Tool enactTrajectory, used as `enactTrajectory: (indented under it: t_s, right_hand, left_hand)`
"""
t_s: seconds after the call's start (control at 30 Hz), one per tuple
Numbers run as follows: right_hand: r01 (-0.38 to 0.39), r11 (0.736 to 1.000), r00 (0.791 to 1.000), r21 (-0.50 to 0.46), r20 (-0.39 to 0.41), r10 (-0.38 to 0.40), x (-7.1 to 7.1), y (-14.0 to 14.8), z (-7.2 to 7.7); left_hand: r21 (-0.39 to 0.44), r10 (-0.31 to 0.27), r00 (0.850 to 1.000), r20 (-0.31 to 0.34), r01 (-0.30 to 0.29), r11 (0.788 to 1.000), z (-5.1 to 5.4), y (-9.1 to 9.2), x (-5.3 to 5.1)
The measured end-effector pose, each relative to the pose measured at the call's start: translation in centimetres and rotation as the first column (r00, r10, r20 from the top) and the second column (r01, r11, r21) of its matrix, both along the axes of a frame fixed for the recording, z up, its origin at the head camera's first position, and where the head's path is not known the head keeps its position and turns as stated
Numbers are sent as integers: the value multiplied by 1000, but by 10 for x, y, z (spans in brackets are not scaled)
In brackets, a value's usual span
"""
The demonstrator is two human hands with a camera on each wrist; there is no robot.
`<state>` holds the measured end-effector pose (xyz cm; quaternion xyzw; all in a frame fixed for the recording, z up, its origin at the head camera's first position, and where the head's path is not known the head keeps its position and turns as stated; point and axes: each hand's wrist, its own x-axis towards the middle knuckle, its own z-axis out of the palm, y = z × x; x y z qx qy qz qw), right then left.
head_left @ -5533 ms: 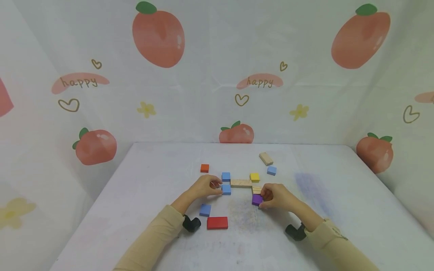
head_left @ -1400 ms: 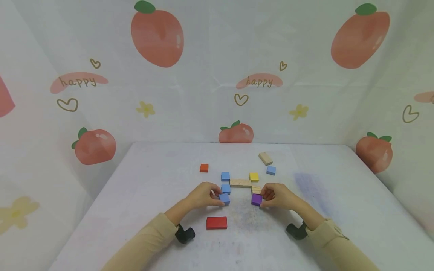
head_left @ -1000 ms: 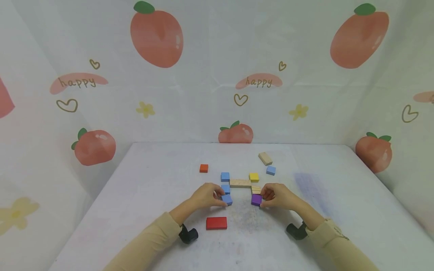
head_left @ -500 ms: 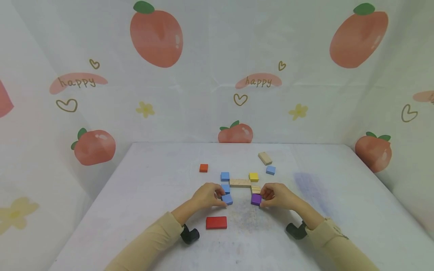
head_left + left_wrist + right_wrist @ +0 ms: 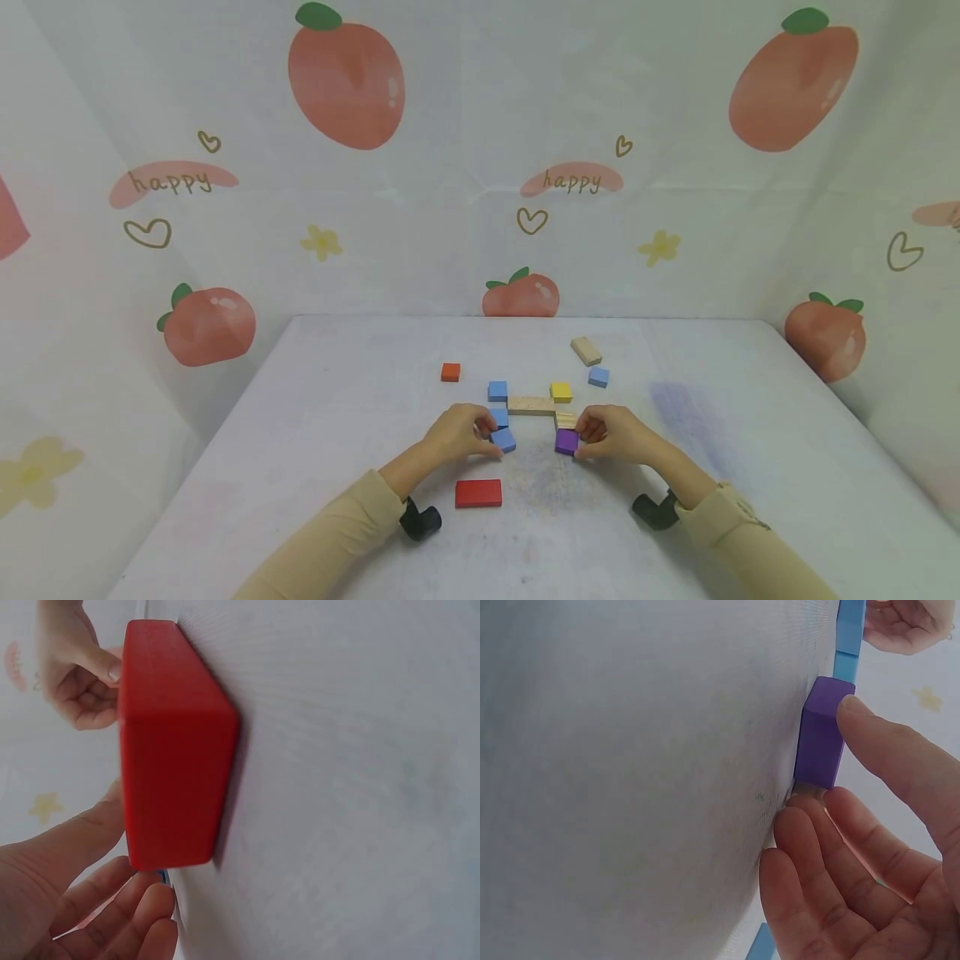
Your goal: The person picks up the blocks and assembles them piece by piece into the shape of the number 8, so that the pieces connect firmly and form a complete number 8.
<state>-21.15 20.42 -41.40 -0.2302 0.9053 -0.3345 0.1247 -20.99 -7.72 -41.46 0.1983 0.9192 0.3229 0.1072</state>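
In the head view my left hand (image 5: 456, 435) pinches a tilted blue block (image 5: 503, 440) at the near end of a column, just below another blue block (image 5: 498, 417). My right hand (image 5: 617, 435) holds a purple block (image 5: 567, 442) between thumb and fingers, against the near side of a striped wooden block (image 5: 566, 420). A long wooden block (image 5: 531, 406) spans between the two columns. A blue block (image 5: 497, 391) and a yellow block (image 5: 561, 392) stand at their far ends. In the right wrist view the thumb touches the purple block (image 5: 824, 735). The red block hides the left fingertips' grip in the left wrist view.
A red block (image 5: 478, 493) lies nearer the body, between the forearms; it looms large in the left wrist view. Farther back are an orange-red block (image 5: 450, 372), a blue block (image 5: 598, 377) and a plain wooden block (image 5: 586, 351) on the white table (image 5: 360, 358).
Over the last few seconds my left hand has brought the blue block from the near left to the left column's near end, then turned it slightly. My right hand has stayed at the purple block.
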Motion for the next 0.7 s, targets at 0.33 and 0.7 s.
enactTrajectory:
  t_s: [0.33,0.7]
  right_hand:
    - [-1,1000,1000,8,-10,1,0,0,-1]
    - [-17,1000,999,6,-34,18,0,0,-1]
  left_hand:
    - [14,5,1000,-10,-5,1000,-2,-3,-1]
    - [33,9,1000,-12,-9,999,-2,-5,-1]
